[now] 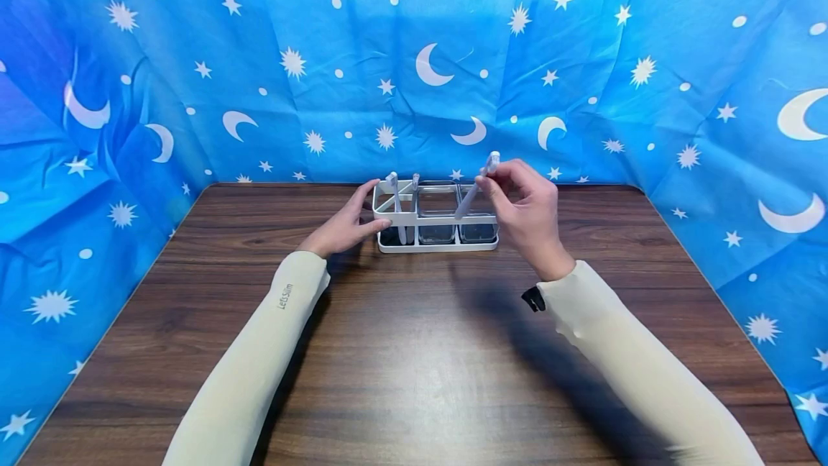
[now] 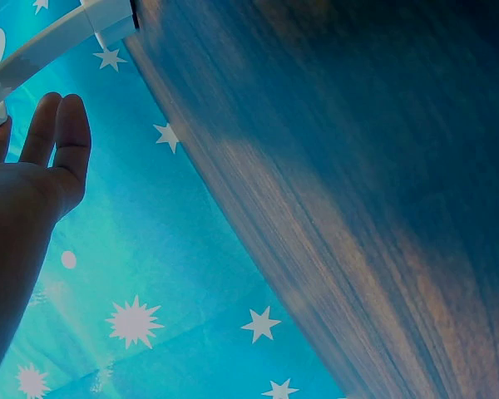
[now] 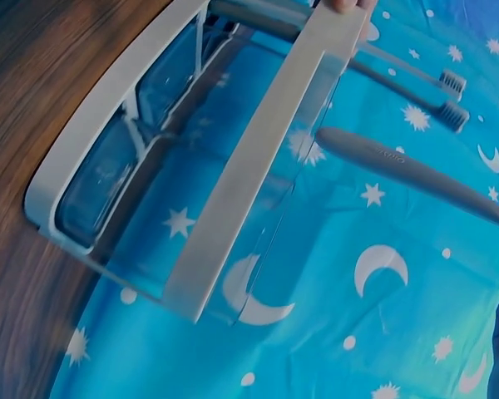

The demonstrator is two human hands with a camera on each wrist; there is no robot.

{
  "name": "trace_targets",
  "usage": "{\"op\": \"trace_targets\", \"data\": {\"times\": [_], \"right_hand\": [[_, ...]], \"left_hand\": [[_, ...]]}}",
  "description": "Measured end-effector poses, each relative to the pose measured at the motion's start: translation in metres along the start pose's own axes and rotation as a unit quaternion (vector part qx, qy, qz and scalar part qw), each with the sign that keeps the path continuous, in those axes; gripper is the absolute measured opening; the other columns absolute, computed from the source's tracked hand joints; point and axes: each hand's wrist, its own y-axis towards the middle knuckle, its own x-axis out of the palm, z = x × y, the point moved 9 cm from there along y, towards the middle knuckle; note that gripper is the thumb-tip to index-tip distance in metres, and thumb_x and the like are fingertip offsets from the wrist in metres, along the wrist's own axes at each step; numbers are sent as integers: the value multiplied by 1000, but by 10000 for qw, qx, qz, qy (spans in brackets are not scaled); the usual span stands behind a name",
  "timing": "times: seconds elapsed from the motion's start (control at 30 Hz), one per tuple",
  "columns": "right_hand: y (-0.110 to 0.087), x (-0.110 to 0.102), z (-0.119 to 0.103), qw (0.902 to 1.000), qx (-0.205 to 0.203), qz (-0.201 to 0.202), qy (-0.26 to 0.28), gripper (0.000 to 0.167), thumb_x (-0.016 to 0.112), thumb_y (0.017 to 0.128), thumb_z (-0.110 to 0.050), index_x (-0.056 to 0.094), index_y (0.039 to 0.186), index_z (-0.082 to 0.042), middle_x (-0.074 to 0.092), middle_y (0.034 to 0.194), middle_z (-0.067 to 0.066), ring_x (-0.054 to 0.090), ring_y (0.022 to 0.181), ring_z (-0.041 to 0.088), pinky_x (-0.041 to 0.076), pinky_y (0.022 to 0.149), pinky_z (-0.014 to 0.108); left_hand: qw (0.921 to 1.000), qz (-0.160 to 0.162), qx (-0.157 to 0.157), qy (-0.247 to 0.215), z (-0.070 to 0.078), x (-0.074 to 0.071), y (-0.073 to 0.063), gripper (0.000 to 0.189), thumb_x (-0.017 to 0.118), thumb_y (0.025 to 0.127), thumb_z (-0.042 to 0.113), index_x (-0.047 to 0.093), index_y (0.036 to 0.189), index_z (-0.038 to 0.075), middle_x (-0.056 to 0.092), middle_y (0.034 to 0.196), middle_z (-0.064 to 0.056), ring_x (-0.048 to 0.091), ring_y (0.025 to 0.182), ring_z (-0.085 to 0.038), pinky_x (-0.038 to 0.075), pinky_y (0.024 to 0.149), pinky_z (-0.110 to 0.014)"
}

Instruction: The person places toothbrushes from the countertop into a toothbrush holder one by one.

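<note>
A white toothbrush holder [image 1: 446, 221] with clear cups [image 1: 437, 234] stands near the back of the table. At its left end, my left hand [image 1: 343, 227] grips the frame, thumb on the front rail and a finger toward the back. My right hand [image 1: 532, 216] pinches a toothbrush [image 1: 474, 197] near its head, above the right part of the holder. Its handle [image 3: 399, 170] slants down, the end close to the holder's upper rim. Two more toothbrushes stand in the left section; one [image 1: 397, 200] is nearer the front, the other [image 1: 415, 183] farther back.
The dark wood-grain table [image 1: 414, 351] ends just behind the holder. A blue cloth [image 1: 362, 42] with white moons and stars hangs along the back and both sides. A black strap [image 1: 533, 299] shows at my right cuff.
</note>
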Motion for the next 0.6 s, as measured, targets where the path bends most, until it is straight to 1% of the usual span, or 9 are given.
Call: {"op": "trace_targets", "data": {"times": [0.13,0.23,0.33,0.47,0.6], "right_hand": [[2,8,-12,9995,-281,-43,125,9,67,81,11,64,89,9,63,84,18,52,70,16,44,62,16],[3,14,-16,9987,-480,-21,171,10,68,79,13,63,87,10,63,83,19,51,69,17,44,61,17],[3,21,-18,9979,-597,-39,245,12,69,78,14,63,88,10,64,83,19,51,69,19,44,62,17],[4,30,-18,9979,-538,-82,352,12,69,78,14,64,89,10,64,85,20,52,69,19,46,61,18],[5,37,-17,9984,-428,-99,344,12,68,79,13,64,89,9,64,84,19,52,68,19,45,60,17]], "left_hand": [[10000,1,-18,7,0,0,0,84,58,87,57,5,149,37,10,155,-3,30,133,-31,31,102,-55],[10000,7,-12,12,-1,0,0,85,58,86,58,6,150,34,10,155,-3,29,134,-32,31,102,-55],[10000,38,-33,3,-1,-1,-1,86,58,85,59,8,150,32,10,155,-2,28,135,-30,31,103,-55],[10000,41,-33,21,-1,-1,-1,86,58,85,59,7,150,34,9,155,-1,27,135,-30,31,102,-55],[10000,10,-19,32,0,-1,0,85,58,86,59,6,150,36,9,156,-1,27,135,-30,31,103,-55]]}}
